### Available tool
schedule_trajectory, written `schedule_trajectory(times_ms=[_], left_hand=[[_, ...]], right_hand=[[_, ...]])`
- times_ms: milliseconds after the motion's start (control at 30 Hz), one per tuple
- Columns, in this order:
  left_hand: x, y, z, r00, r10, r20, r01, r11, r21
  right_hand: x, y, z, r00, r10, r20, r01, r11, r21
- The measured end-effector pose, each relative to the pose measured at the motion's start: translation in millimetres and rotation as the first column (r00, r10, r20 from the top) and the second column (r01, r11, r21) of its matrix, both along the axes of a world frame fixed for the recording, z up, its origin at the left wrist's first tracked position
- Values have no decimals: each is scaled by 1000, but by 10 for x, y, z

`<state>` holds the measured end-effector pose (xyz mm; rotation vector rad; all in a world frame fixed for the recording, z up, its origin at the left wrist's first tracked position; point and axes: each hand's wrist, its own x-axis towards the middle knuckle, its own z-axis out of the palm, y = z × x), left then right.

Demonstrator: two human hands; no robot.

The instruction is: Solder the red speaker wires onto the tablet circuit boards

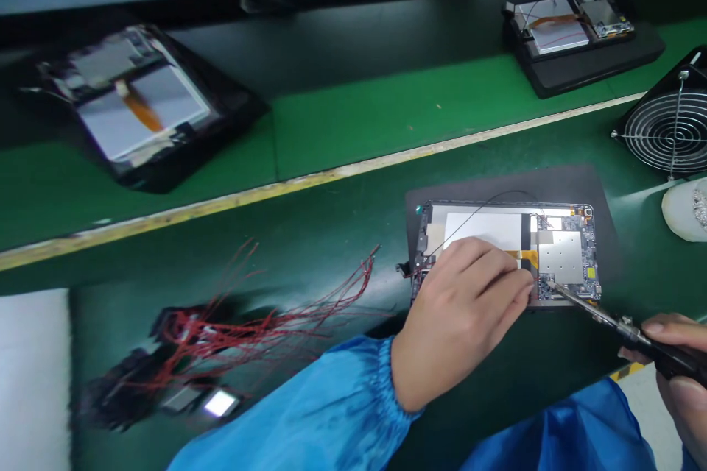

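Note:
An opened tablet (497, 224) lies on a dark mat (602, 195), its white battery, orange flex cable and circuit board (568, 254) showing. My left hand (461, 316) rests on the tablet's near edge with its fingers pinched together by the board; what they pinch is too small to make out. My right hand (682, 375) grips a soldering iron (607, 316), whose tip touches the lower left corner of the circuit board.
A bundle of red wires (265, 324) with small parts lies left of the tablet. Two more opened tablets (132, 99) (568, 22) sit on dark trays on the green belt behind. A wire-guarded fan (671, 125) and a whitish sponge holder (688, 210) stand at the right.

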<state>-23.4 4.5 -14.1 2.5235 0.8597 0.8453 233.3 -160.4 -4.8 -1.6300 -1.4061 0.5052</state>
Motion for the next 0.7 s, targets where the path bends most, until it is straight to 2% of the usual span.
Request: schedule_trajectory(times_ms=[300, 700], left_hand=[[0, -6, 1, 1000, 5, 8, -5, 1000, -5], [10, -10, 16, 1000, -5, 28, 5, 1000, 0]], right_hand=[[-52, 152, 93, 998, 59, 31, -60, 998, 37], [-92, 199, 143, 997, 41, 66, -43, 998, 34]])
